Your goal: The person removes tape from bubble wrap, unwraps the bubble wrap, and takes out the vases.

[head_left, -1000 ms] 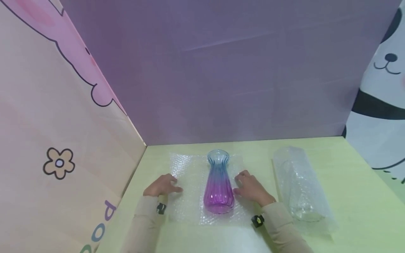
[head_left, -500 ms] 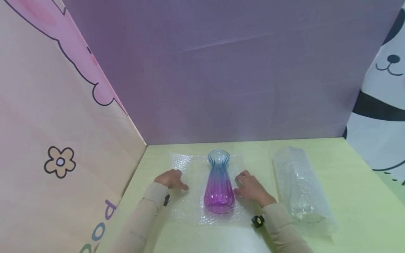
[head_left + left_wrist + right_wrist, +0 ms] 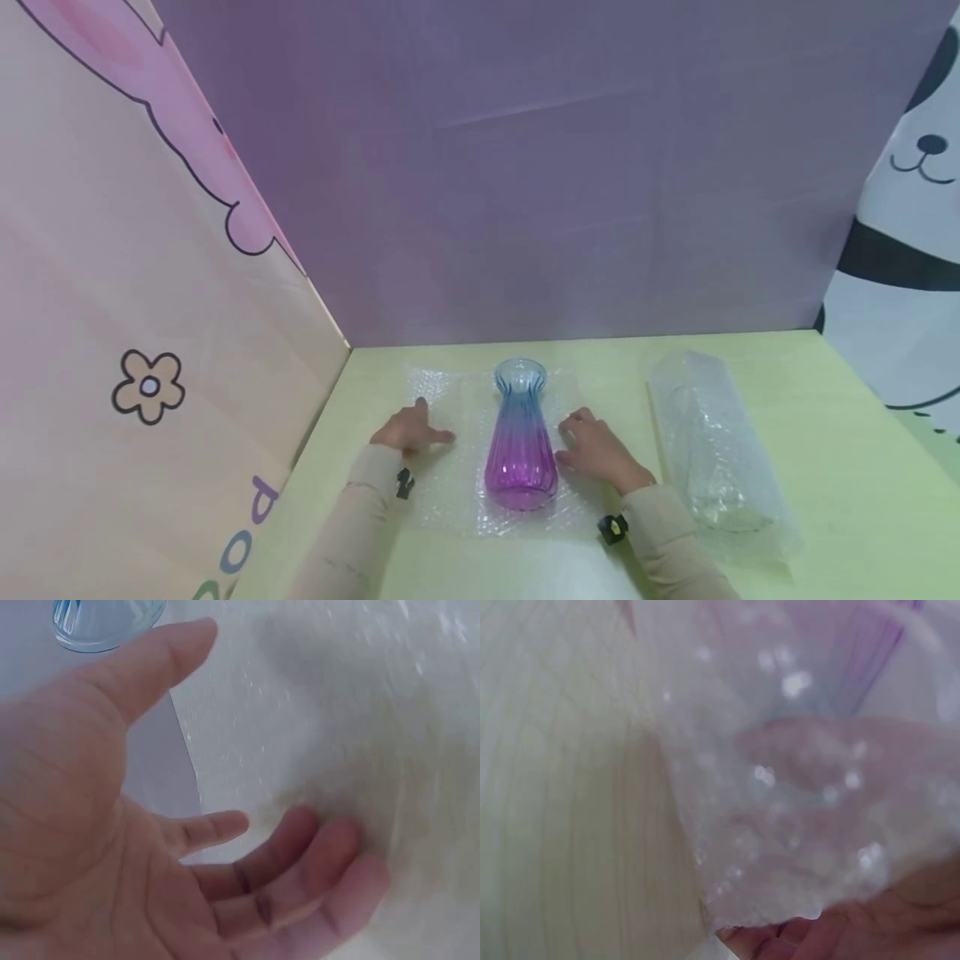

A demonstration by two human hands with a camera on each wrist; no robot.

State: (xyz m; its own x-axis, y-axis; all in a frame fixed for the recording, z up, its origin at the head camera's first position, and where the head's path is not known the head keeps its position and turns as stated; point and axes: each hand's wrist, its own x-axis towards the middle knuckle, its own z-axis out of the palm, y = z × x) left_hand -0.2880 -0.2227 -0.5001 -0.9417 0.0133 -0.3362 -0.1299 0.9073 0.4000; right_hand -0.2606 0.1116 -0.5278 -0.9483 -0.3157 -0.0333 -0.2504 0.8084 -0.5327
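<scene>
A ribbed glass vase (image 3: 521,454), blue at the mouth and purple toward the base, lies on a flat sheet of bubble wrap (image 3: 453,492) with its mouth toward the back wall. My left hand (image 3: 412,429) is over the sheet's left side, thumb and fingers spread apart with nothing between them. Part of the glass rim (image 3: 109,634) shows beyond the thumb in the left wrist view. To the right of the vase, my right hand (image 3: 597,452) pinches the right edge of the wrap. That lifted bubble wrap (image 3: 780,817) partly veils its fingers in the right wrist view.
A clear glass vessel wrapped in bubble wrap (image 3: 712,454) lies on the right of the pale yellow-green table (image 3: 832,467). A purple-grey wall (image 3: 525,183) stands behind, with printed panels at both sides.
My left hand has moved right and slightly up over the bubble wrap, its fingers spreading. The right hand and the vase stay in place.
</scene>
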